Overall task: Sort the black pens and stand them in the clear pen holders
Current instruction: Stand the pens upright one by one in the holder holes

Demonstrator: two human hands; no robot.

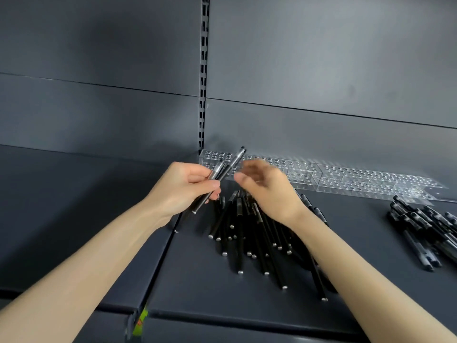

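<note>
My left hand (183, 185) grips a small bundle of black pens (223, 173) that slants up to the right above the shelf. My right hand (265, 188) hovers just right of that bundle, blurred, its fingers loosely bent and holding nothing. Under both hands lies a fanned pile of black pens (249, 233) with silver end caps. A row of clear pen holders (346, 178) with rows of holes runs along the back wall; no pens stand in the visible part.
A second heap of black capped pens (425, 231) lies at the right edge of the dark grey shelf (74, 194). A slotted upright (204, 70) divides the back panel. A seam splits the shelf below my left hand, with a green tag (141, 320) at the front edge.
</note>
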